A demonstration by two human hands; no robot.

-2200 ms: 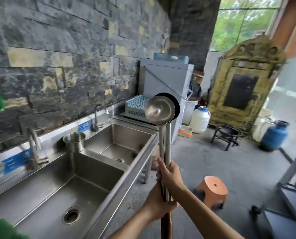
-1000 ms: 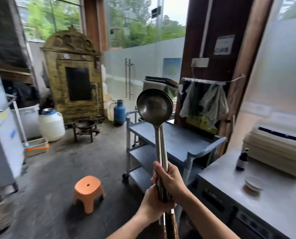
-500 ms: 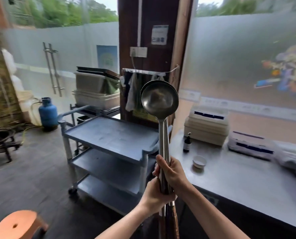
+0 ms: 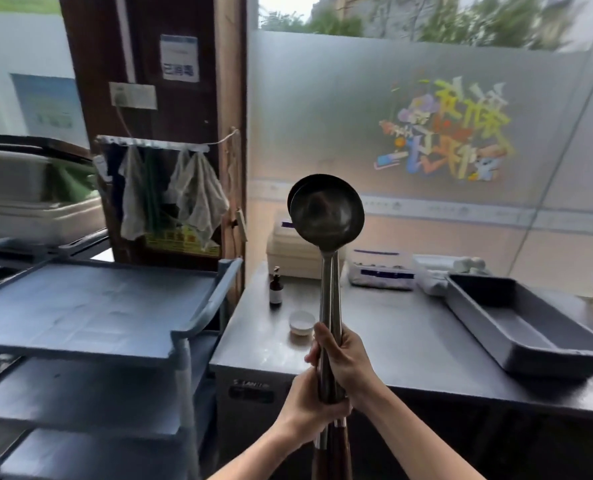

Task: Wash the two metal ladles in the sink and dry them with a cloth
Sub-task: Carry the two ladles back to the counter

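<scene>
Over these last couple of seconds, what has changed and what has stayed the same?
The person has turned away from the sink toward a steel counter and blue cart; hanging cloths have come closer. Nothing was let go: the left hand and right hand still grip both ladles upright, bowls stacked.

dark grey ladles [image 4: 326,212], blue-grey cart [image 4: 91,306], brown bottle [image 4: 275,287]

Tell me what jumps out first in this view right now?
Two metal ladles stand upright at centre, bowls stacked, gripped by the left hand below the right hand. Behind left, cloths hang from a rail on the wooden post; a deep metal tray sits right on the steel counter.
</scene>
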